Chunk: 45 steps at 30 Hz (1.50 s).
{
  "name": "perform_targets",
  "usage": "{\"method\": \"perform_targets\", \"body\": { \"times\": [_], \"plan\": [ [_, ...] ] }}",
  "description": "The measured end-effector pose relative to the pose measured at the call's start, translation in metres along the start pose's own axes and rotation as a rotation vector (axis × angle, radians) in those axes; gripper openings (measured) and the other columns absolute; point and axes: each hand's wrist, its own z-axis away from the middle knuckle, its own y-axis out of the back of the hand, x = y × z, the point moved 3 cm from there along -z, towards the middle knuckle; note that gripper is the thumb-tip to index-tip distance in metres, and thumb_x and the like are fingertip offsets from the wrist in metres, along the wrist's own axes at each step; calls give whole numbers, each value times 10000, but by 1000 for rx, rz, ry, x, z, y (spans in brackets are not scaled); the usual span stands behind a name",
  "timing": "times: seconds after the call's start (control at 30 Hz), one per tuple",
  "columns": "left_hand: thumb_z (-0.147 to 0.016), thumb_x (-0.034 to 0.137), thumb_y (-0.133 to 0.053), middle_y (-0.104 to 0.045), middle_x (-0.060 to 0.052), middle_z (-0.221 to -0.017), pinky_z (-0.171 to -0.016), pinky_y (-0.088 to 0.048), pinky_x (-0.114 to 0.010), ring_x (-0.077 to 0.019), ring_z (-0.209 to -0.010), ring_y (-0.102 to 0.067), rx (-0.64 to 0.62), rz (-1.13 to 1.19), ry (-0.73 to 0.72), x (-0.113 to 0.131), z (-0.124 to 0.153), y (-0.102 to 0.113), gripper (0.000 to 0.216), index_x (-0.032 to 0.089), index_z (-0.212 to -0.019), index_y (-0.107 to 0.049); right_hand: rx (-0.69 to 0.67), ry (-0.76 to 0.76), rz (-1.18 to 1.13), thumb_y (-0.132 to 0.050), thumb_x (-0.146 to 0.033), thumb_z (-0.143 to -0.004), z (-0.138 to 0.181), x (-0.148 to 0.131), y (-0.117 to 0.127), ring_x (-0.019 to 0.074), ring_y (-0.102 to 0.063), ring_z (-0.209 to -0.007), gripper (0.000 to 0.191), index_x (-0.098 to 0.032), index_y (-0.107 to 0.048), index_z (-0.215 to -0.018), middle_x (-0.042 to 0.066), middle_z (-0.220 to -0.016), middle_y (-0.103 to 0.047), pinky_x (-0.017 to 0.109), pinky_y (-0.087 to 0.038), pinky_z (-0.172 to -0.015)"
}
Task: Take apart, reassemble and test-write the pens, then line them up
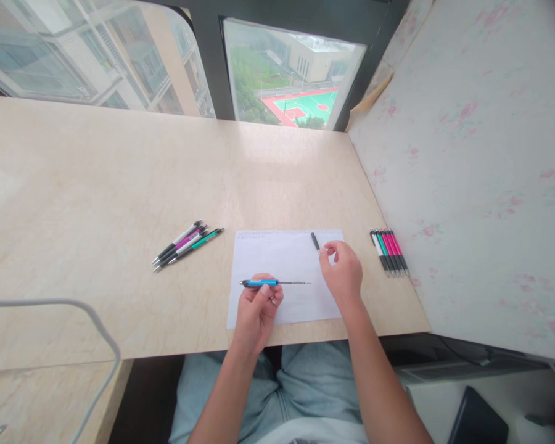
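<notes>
Between the thumb and fingers of my left hand (259, 308) is a blue pen barrel (263, 283), held level above the paper. A thin ink refill (293, 282) sticks out of its right end, with no front section around it. To the right, my right hand (345, 268) has its thumb and forefinger pinched at the lower end of a black pen grip section (315, 241); the fingertips partly hide that end. Beneath both hands is a white sheet of paper (282, 253) with faint writing along its top edge.
Several assembled pens (185, 246) lie in a loose pile on the left. More pens (389, 251) are lined up in a row by the papered wall (472, 185). A grey cable (74, 302) curves over the lower left of the wooden desk (120, 185). Windows stand behind.
</notes>
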Motion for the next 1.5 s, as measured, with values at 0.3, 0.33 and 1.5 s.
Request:
{"method": "perform_targets", "body": {
  "times": [0.3, 0.33, 1.5],
  "plan": [
    [-780, 299, -784, -684, -46, -859, -738, -490, -264, -131, -770, -624, 15, -149, -72, -3, 2, -5, 205, 174, -912, -689, -416, 303, -456, -546, -267, -919, 40, -37, 36, 159, -632, -781, 145, -226, -673, -976, 46, -893, -689, 275, -517, -633],
    [-784, 306, -780, -694, -53, -880, -754, -494, -275, -136, -777, -629, 12, -170, -88, -3, 2, -5, 208, 174, -916, -688, -420, 338, -437, -545, -246, -917, 41, -39, 36, 156, -629, -768, 137, -227, -677, -948, 41, -867, -685, 272, -515, -624],
    [-826, 272, -744, -703, -31, -908, -736, -546, -226, -116, -780, -688, 50, -43, -119, -3, -4, 0, 207, 199, -996, -649, -9, 297, 212, -609, -183, -823, -4, -25, -45, 269, -490, -962, 96, -183, -685, -881, 116, -1000, -611, 391, -446, -823]
  ]
}}
